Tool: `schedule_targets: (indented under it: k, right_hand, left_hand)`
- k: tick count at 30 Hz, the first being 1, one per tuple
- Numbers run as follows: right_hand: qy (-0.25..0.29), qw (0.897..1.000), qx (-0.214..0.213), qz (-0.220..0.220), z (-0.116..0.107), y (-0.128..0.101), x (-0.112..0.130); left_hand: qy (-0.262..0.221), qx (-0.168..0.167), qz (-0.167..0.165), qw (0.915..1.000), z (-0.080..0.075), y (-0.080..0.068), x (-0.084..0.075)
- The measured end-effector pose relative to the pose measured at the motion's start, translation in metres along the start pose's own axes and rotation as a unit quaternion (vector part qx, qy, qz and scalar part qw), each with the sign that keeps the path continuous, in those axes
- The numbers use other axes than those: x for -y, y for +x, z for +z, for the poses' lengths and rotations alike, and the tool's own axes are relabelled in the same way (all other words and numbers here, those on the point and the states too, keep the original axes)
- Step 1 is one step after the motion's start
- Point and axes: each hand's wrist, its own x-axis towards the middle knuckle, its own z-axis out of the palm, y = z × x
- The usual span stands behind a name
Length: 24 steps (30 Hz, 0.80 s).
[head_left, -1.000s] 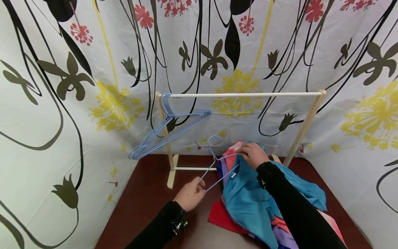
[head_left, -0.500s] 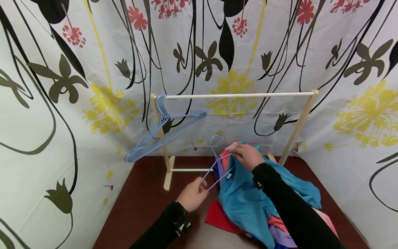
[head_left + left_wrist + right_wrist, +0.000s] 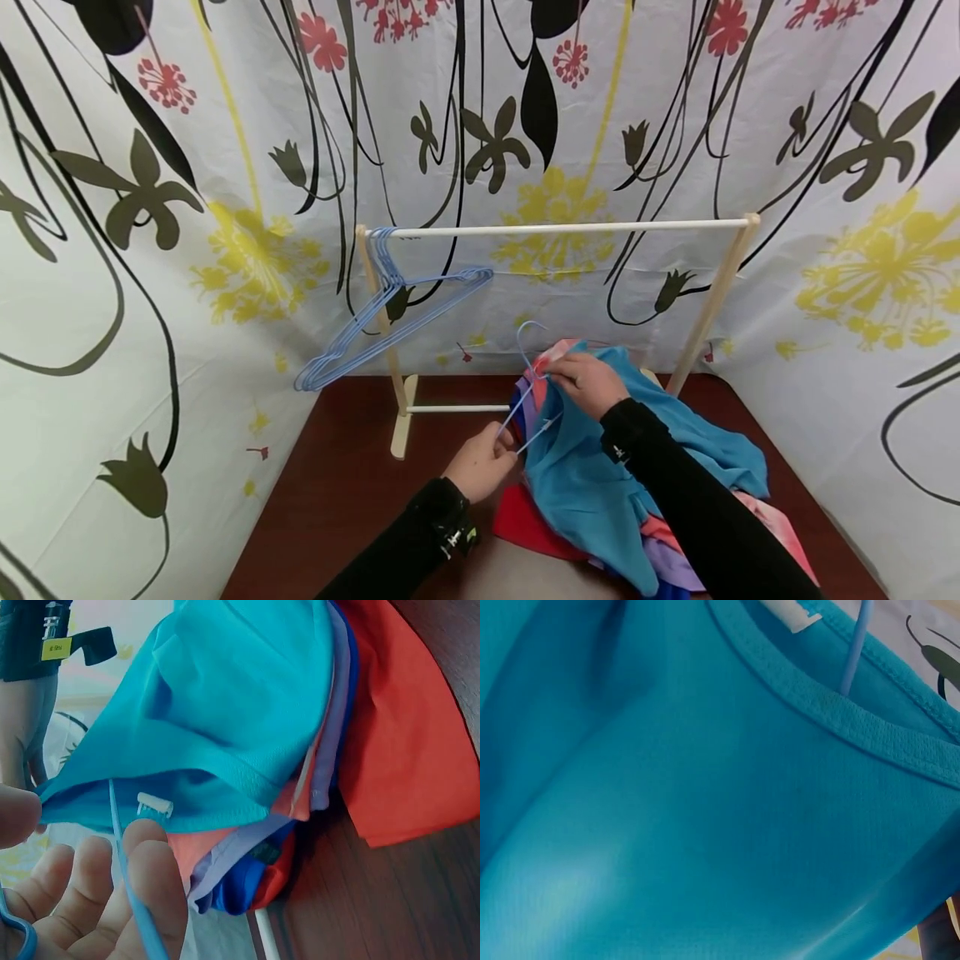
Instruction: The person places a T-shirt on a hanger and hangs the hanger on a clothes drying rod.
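A turquoise shirt point(image 3: 600, 475) lies on top of a pile of clothes at the right of the dark table point(image 3: 352, 500). My left hand point(image 3: 498, 440) grips the lower end of a light blue wire hanger point(image 3: 525, 404), whose hook point(image 3: 529, 332) points up. The hanger's other end runs inside the shirt's collar. My right hand point(image 3: 557, 377) pinches the collar beside the hanger's neck. In the left wrist view my fingers point(image 3: 112, 892) curl round the hanger wire point(image 3: 124, 870) under the turquoise shirt point(image 3: 240, 697). The right wrist view shows the hanger wire point(image 3: 855, 645) entering the collar of the turquoise shirt point(image 3: 705, 787).
A small wooden clothes rack point(image 3: 562, 226) stands at the back of the table, with several blue hangers point(image 3: 375, 321) on its left end. Red point(image 3: 525, 521), purple point(image 3: 675, 567) and pink point(image 3: 772, 533) garments lie beneath the shirt. Flowered curtains enclose the table on three sides.
My left hand has moved right toward the pile, pushing the hanger further into the collar. The right hand has shifted a little left with the collar.
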Motion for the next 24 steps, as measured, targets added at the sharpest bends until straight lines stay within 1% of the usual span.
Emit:
schedule_targets:
  k: [4,9,17,24]
  right_hand:
    - [0.016,1.0,-0.005,-0.002,0.002,-0.004,0.004]
    - [0.034,0.999,-0.001,0.003,0.002,-0.006,0.006]
    - [0.041,0.999,0.001,0.02,0.0,-0.007,0.007]
    - [0.062,0.997,0.016,0.045,0.001,-0.007,0.012]
  left_hand:
    - [-0.019,0.008,-0.002,0.9998,0.004,0.002,-0.004]
    - [-0.038,0.007,0.0,0.9993,0.011,0.005,-0.005]
    - [-0.062,0.008,0.021,0.9978,0.018,0.007,-0.007]
    - [-0.069,0.011,0.012,0.9975,0.026,0.014,-0.008]
